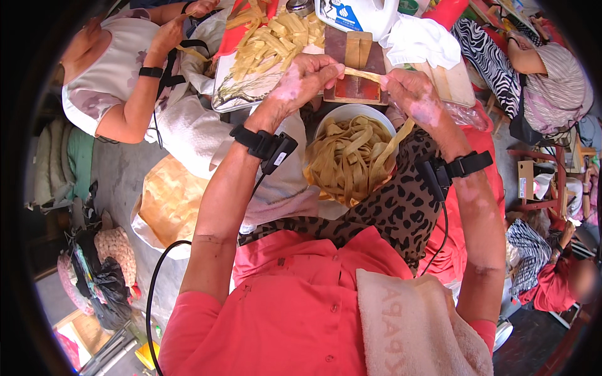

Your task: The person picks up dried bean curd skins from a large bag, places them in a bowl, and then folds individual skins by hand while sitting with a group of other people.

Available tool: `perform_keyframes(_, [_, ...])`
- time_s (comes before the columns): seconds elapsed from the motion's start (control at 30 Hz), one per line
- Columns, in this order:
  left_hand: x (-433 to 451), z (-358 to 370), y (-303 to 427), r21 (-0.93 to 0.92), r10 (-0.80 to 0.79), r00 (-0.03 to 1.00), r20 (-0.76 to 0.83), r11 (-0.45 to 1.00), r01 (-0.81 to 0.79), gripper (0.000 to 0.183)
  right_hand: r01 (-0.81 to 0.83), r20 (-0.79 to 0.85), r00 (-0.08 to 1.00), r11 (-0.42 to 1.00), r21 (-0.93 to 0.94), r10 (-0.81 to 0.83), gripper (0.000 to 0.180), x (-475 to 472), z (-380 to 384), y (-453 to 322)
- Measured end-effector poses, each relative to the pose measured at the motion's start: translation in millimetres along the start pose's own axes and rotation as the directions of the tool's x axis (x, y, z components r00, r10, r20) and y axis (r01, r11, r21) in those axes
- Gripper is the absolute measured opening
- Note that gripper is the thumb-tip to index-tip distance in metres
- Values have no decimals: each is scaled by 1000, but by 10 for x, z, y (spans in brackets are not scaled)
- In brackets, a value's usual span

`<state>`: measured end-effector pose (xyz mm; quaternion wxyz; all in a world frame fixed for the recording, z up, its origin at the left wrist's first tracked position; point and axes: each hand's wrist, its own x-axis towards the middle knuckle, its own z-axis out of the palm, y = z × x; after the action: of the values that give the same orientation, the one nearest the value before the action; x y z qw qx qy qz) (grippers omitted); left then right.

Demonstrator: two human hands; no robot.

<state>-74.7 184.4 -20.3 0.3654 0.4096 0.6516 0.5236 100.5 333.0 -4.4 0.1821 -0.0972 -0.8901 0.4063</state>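
A pale yellow flat strip (362, 74) is pulled between my two hands above a small board with a wooden block (358, 49). My left hand (308, 80) pinches its left end between thumb and fingers. The other end is in my right hand (414, 94), and a length of the strip hangs below that hand towards a white bucket (329, 113). Long tan strips (352, 155) lie coiled and heaped in the bucket, at my knees. Short cut yellow pieces (282, 40) are piled on a light board behind my left hand.
Ahead stand a white plastic jug (357, 16), a white cloth (423, 42) and a pale wooden board (451, 87). A person (113, 80) sits close on the left, others on the right. A paper-lined sack (169, 202) stands on the floor at left. Cables run from both wrist straps.
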Motion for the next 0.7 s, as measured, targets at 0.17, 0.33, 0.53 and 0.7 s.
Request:
perform_keyframes(0.17, [114,20,-101,11,-29,999,-17,1000,29,21,-77,-1,997,995,58,77,25,43,29,121])
perform_keyframes(0.33, [199,120,-371,148,90,987,-132,987,-70,22,23,-109,994,998,-63,-30,24,-63,189,421])
perform_keyframes(0.53, [-203,39,-169,217,-70,997,-28,973,74,28,-33,-52,998,997,-69,29,16,-453,117,317])
perform_keyframes(0.7, [-501,126,-229,307,94,995,46,946,-104,36,-151,-41,987,982,114,156,13,-801,176,-145])
